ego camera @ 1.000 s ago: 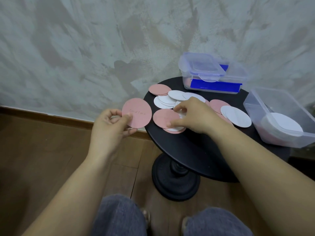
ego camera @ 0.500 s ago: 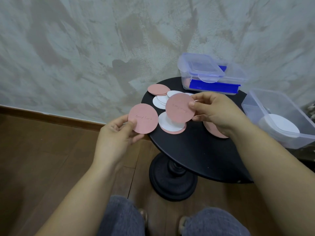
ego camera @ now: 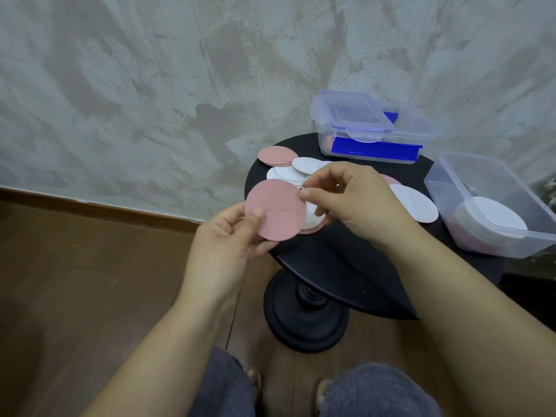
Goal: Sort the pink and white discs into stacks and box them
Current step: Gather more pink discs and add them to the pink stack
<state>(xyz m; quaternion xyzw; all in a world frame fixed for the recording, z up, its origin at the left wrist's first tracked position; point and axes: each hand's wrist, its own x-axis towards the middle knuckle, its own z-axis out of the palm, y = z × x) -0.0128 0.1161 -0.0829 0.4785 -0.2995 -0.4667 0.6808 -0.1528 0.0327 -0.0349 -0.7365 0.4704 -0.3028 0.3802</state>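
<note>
Handling: pink disc [ego camera: 275, 209] judged thin, light, slightly flexible, apt to slide on its neighbours. Take hold at the rim, thumb on face, fingers behind; avoid bending.

Left hand [ego camera: 222, 233]: pinched on lower-left rim of held disc, above near-left edge of counter [ego camera: 346, 266].

Right hand [ego camera: 346, 200]: thumb and fingers closed on upper-right rim of same disc.

Count, held: one pink for certain; possibly two overlapped, judging by a line across the face.

Count, loose on counter: white discs [ego camera: 418, 206], at least five; pink, at least three, partly hidden.

Boxes: two. Open box [ego camera: 442, 203] at right edge, holding a white-topped stack; lidded box [ego camera: 373, 136] at far edge.
</note>
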